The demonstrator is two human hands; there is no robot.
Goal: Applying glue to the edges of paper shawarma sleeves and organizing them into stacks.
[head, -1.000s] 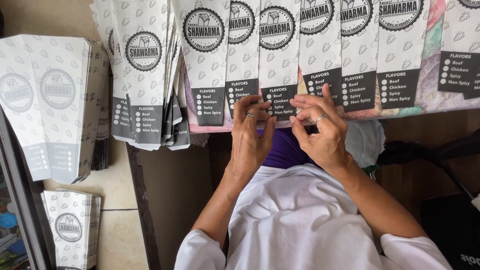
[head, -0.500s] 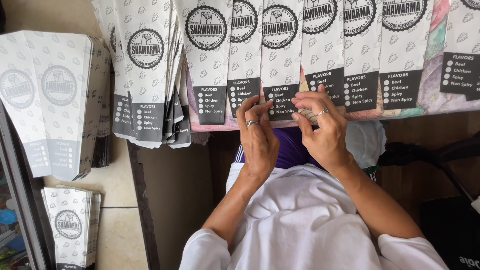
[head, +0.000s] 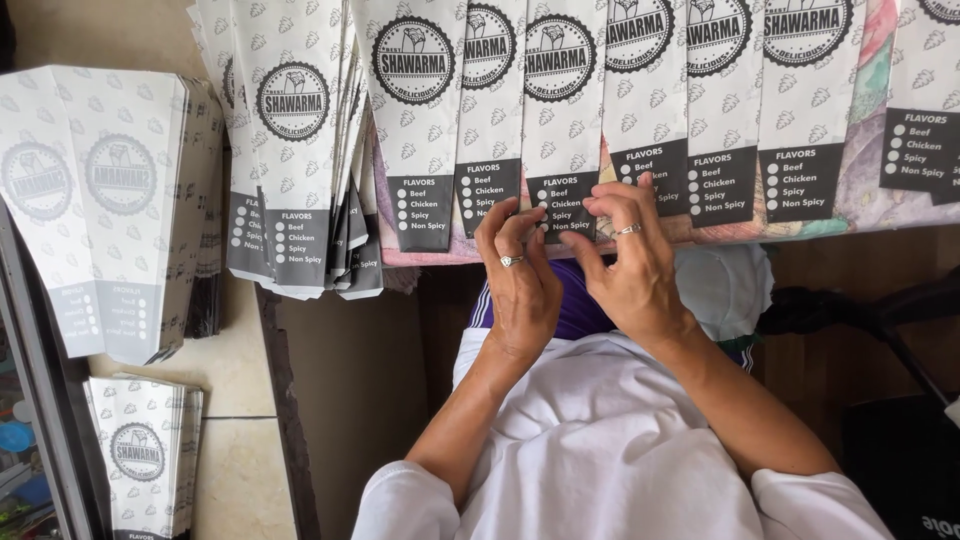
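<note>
1. No real containers in view, only flat paper sleeves; the nearest to one is the loose bundle of folded sleeves point(head: 300, 150) at the worktop's left end, packed tight & fanned, lower ends hanging past the edge
2. My left hand point(head: 520, 280) is half curled, ring on one finger, fingertips pressing the bottom of the sleeve point(head: 560, 110) in the middle of the row; can't tell if it's a true pinch or just a touch
3. My right hand point(head: 630, 260) is also half curled, ring on it, fingers bent over the same sleeve's black lower panel & the next one to the right; thumb hidden, so grip unclear
4. That sleeve lies flat on the worktop point(head: 860, 190), in the overlapping row of sleeves point(head: 720, 100) running left to right, black ends lined up along the near edge
5. Worktop's near edge is right above my lap; a patterned cloth point(head: 870, 70) shows under the row at right. Room betw. edge & my body is small
6. At the far left a separate fanned stack point(head: 90, 200) is seen from the back, print faint & mirrored; a smaller stack point(head: 140, 455) sits lower down, near the tiled floor point(head: 235, 370)
7. Labels: each sleeve is white w/ grey leaf pattern, round black seal up top, black rectangle w/ white dots at the bottom
</note>
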